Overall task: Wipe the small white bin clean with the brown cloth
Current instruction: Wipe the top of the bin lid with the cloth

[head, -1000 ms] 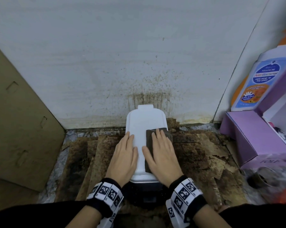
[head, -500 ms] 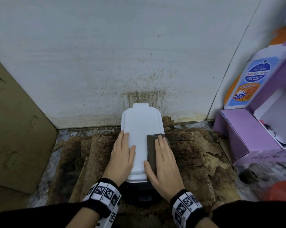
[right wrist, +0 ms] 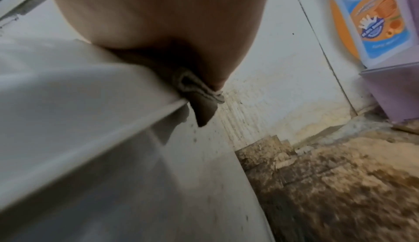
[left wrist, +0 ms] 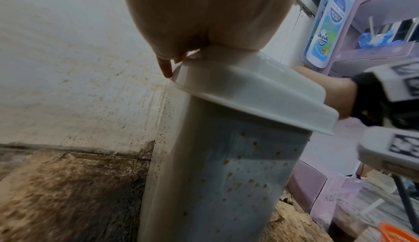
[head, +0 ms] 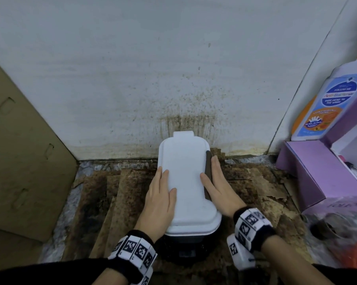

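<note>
The small white bin [head: 184, 182] stands against the wall with its lid down. In the left wrist view its body [left wrist: 215, 174] is speckled with brown spots. My left hand [head: 160, 194] rests flat on the lid's left edge, fingers straight, one fingertip [left wrist: 165, 68] over the rim. My right hand [head: 216, 182] presses the folded brown cloth [head: 208, 167] against the lid's right rim, with the thumb lying on top of the lid. In the right wrist view the cloth [right wrist: 197, 93] sticks out between my hand [right wrist: 158, 13] and the lid's rim [right wrist: 68, 77].
The wall [head: 185, 120] behind the bin is stained brown. Dirty cardboard sheets [head: 116, 192] cover the floor. A cardboard panel [head: 23, 151] leans at the left. At the right are a purple box [head: 317, 171], a wash bottle [head: 325, 108] and a drink cup [left wrist: 347, 228].
My right hand has slid the cloth from the top of the lid over to its right rim and farther toward the wall. My left hand stays on the lid's left side.
</note>
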### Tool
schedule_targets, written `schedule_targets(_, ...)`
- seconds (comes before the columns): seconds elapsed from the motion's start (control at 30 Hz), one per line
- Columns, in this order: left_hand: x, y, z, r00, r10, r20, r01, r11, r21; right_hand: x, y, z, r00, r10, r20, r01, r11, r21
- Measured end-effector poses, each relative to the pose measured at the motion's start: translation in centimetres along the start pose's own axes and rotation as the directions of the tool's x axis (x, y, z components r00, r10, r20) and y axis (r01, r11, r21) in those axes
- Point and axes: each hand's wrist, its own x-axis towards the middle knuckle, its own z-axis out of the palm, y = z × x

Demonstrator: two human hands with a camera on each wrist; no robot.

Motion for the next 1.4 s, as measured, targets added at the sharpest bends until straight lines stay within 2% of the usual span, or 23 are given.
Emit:
schedule_targets(0.2, 0.1, -0.2, -0.2, 1.000, -0.003, 0.025, 0.003, 1.000, -0.012, 4.5, -1.5, -2.5, 0.999, 0.013, 0.042, -0.010, 0.998, -0.068)
schedule_targets(0.37, -0.1, -0.2, 0.0, 1.000, 0.003, 0.010, -0.003, 1.000, -0.020, 1.9, -0.8, -1.2, 1.000, 0.015, 0.027, -0.015, 1.000, 0.006)
schedule_targets(0.47, -0.1, -0.2, 0.1, 1.000, 0.011, -0.001, -0.011, 1.000, -0.017, -1.9, -0.1, 1.1, 0.996, 0.002, -0.090, 0.005, 0.997, 0.076)
schedule_targets(0.57, -0.1, -0.3, 0.2, 1.000, 0.019, -0.008, -0.019, 1.000, -0.016, -5.8, 0.7, 4.4, 0.961, -0.036, -0.273, 0.054, 0.997, 0.057)
schedule_targets(0.63, -0.2, -0.4, 0.3, 1.000, 0.017, -0.009, -0.017, 0.999, -0.027, -7.2, 1.1, 6.3, 0.929, -0.082, -0.362, 0.065, 0.996, -0.058)
schedule_targets(0.7, -0.2, -0.5, 0.3, 1.000, 0.018, -0.016, -0.018, 0.999, -0.041, -7.6, 1.4, 7.2, 0.892, -0.193, -0.408, 0.102, 0.967, -0.234)
schedule_targets(0.77, -0.1, -0.6, 0.4, 1.000, 0.023, -0.020, -0.023, 0.999, -0.046, -7.2, 1.5, 7.2, 0.868, -0.295, -0.399, 0.134, 0.914, -0.383)
schedule_targets(0.9, 0.0, -0.7, 0.4, 0.999, 0.035, -0.034, -0.036, 0.999, -0.038, -6.6, 1.0, 7.0, 0.872, -0.380, -0.309, 0.125, 0.783, -0.610)
schedule_targets(1.07, 0.0, -0.8, 0.5, 0.999, 0.035, -0.041, -0.037, 0.997, -0.064, -5.8, -0.4, 7.9, 0.876, -0.403, -0.266, 0.090, 0.677, -0.730)
schedule_targets(1.27, 0.1, -1.0, 0.4, 0.999, 0.039, -0.025, -0.040, 0.998, -0.051, -5.9, -0.3, 6.5, 0.878, -0.442, -0.185, 0.158, 0.632, -0.759)
schedule_targets(1.4, 0.2, -1.2, 0.4, 0.999, 0.043, -0.020, -0.044, 0.998, -0.048, -5.5, 0.3, 4.6, 0.878, -0.438, -0.191, 0.229, 0.735, -0.638)
